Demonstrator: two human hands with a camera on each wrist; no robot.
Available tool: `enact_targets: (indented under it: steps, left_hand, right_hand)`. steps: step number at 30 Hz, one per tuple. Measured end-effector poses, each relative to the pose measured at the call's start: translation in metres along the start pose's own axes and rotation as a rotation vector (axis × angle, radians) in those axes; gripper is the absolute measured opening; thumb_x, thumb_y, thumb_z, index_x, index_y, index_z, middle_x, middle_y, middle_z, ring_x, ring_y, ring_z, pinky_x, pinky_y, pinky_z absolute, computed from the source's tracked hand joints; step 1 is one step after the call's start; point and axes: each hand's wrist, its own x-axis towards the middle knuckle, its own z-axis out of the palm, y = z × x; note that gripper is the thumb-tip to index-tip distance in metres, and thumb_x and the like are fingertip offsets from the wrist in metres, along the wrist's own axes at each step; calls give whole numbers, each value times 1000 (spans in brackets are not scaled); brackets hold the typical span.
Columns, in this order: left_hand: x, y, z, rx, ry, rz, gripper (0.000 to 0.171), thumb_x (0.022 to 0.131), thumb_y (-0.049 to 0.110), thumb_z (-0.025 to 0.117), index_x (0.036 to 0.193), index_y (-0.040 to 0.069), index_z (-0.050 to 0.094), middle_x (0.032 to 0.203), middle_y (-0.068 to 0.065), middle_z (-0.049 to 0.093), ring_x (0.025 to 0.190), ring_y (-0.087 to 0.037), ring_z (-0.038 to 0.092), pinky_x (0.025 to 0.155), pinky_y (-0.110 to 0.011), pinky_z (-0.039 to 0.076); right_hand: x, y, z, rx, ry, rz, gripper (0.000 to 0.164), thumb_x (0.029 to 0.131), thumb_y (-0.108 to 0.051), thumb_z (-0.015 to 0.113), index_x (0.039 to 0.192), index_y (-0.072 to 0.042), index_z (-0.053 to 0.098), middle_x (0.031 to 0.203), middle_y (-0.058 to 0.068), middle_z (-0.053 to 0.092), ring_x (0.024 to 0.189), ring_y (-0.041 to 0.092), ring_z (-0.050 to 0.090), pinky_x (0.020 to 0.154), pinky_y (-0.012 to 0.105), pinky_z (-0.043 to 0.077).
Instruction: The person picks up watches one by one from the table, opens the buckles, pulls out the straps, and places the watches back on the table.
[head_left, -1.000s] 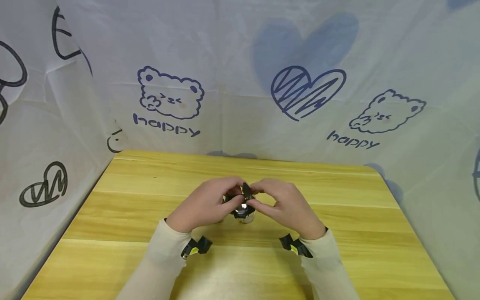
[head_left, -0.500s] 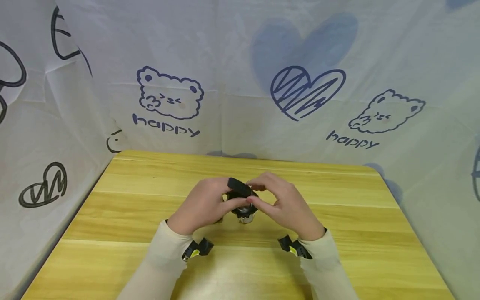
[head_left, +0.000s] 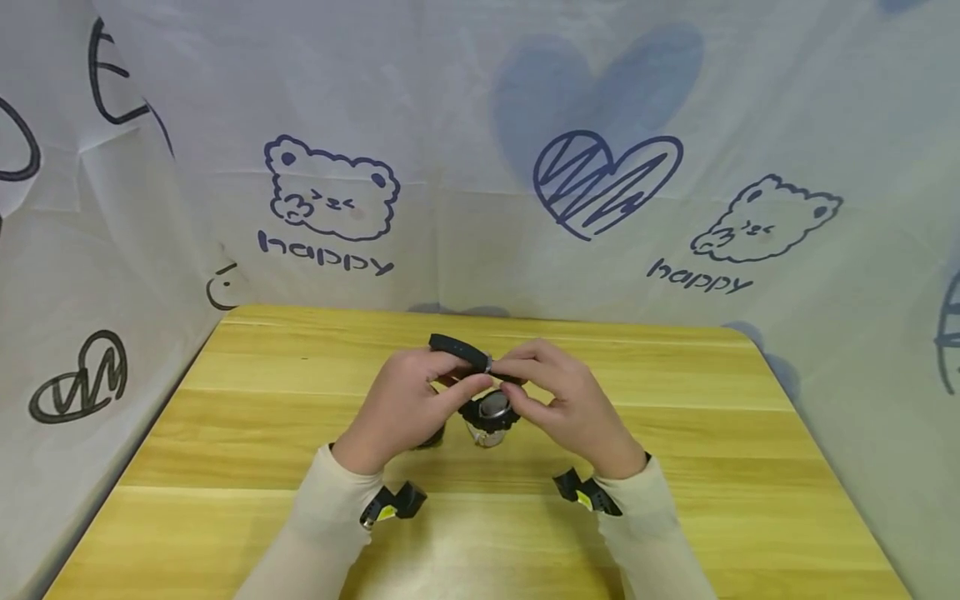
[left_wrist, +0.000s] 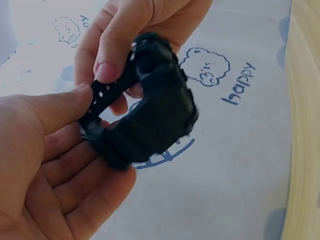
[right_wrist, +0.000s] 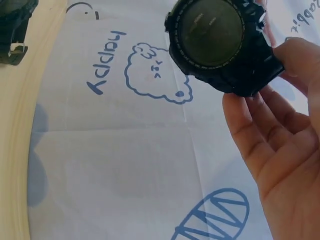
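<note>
Between the two hands is a black wristwatch [head_left: 493,406], held off the table, its round dial towards me. Its strap [head_left: 457,348] loops up and to the left. My left hand [head_left: 408,400] pinches the strap near the metal buckle [left_wrist: 91,131], thumb on the outside, fingers beneath. From the other side, my right hand [head_left: 566,400] grips the strap, its thumb on the part with the holes [left_wrist: 101,94]. The right wrist view shows the dial [right_wrist: 212,32] nearly face-on, with right fingertips at the case's edge.
A second black watch [right_wrist: 14,30] stands on the table, partly covered by my left hand in the head view. A shiny, clear-looking thing [head_left: 486,436] shows below the held watch. The wooden table [head_left: 645,533] ends at a white cloth backdrop [head_left: 465,233] with drawings.
The strap has swung up and left, out from between the fingers, and its buckle now shows. More of the dial is uncovered. The hands have shifted only slightly.
</note>
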Motion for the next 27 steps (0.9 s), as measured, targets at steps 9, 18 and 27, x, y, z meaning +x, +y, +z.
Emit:
enact_targets:
  steps: [9, 18, 27]
  left_hand:
    - [0, 0, -4, -285, -29, -145, 14, 93, 25, 81, 105, 17, 80, 99, 7, 76, 86, -8, 70, 77, -33, 60]
    - [0, -1, -6, -307, -63, -167, 14, 93, 22, 80, 106, 18, 80, 98, 8, 76, 85, -12, 72, 73, -34, 60]
    - [1, -3, -5, -351, -65, -170, 14, 91, 22, 82, 105, 19, 79, 100, 7, 76, 82, -12, 70, 72, -34, 59]
  right_hand:
    - [0, -2, -1, 71, -39, -10, 32, 94, 7, 67, 121, -7, 75, 115, 6, 66, 99, 19, 65, 74, 24, 51]
    - [0, -2, -2, 128, -54, -3, 22, 102, -4, 62, 120, -9, 73, 113, 5, 67, 95, 15, 65, 76, 28, 57]
    - [-1, 0, -3, 162, -93, 34, 27, 99, 3, 64, 122, -11, 71, 114, 4, 64, 97, 16, 64, 83, 28, 60]
